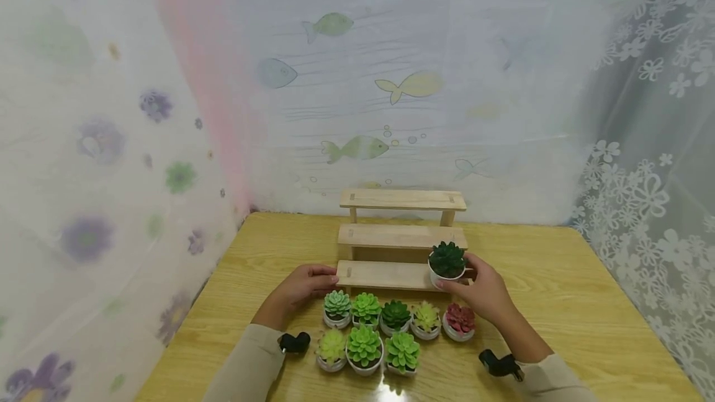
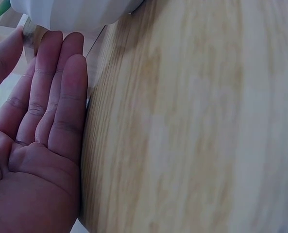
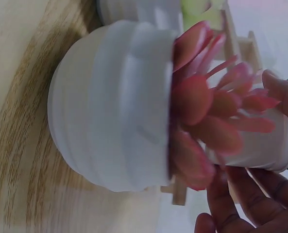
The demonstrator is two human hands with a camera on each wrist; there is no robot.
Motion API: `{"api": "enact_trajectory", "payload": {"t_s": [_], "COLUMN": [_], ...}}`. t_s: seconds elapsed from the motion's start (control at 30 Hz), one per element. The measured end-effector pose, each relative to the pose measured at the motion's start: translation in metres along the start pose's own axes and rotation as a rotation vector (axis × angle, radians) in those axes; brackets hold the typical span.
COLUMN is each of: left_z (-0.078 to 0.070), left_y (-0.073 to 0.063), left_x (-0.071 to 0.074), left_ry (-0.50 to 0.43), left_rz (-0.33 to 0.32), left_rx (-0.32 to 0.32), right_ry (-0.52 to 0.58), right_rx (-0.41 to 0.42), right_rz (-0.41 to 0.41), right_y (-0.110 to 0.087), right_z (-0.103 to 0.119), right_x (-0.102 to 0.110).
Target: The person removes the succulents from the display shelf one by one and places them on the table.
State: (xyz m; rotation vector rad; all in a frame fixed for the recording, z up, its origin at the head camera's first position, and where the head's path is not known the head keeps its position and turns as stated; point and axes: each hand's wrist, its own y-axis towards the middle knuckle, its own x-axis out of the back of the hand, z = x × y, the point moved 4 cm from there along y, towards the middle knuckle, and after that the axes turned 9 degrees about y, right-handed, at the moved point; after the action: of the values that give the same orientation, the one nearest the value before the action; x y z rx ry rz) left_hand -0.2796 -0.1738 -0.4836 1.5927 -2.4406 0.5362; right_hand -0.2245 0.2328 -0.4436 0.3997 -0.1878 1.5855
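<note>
My right hand holds a dark green potted succulent by its white pot, at the right end of the lowest step of a three-tier wooden stand. In the right wrist view the thumb and fingers are on opposite sides of that white pot; I cannot tell whether its base touches the step. My left hand touches the left end of the lowest step, its fingers nearly straight in the left wrist view. A red potted succulent stands just below the right hand.
In front of the stand, several small potted succulents stand in two rows, among them a light green one and a yellowish one. The wooden table meets a fish-patterned curtain behind.
</note>
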Motion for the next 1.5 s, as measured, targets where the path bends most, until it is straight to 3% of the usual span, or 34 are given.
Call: {"api": "enact_trajectory", "payload": {"t_s": [0.53, 1.0, 1.3, 1.5], "left_z": [0.005, 0.001, 0.003, 0.004], "left_y": [-0.001, 0.003, 0.004, 0.004], "left_x": [0.002, 0.002, 0.001, 0.002], "left_ry": [0.006, 0.001, -0.024, -0.013], "left_rz": [-0.002, 0.013, 0.012, 0.013], "left_rx": [0.011, -0.002, 0.015, 0.009], "right_ry": [-0.024, -0.077, -0.091, -0.087], "right_rx": [0.01, -0.141, -0.084, -0.102], "right_rz": [-0.023, 0.028, -0.007, -0.003], "right_y": [-0.041, -0.076, -0.096, -0.108], "right_z": [0.022, 0.036, 0.041, 0.041], "right_x": [0.014, 0.018, 0.013, 0.01]}}
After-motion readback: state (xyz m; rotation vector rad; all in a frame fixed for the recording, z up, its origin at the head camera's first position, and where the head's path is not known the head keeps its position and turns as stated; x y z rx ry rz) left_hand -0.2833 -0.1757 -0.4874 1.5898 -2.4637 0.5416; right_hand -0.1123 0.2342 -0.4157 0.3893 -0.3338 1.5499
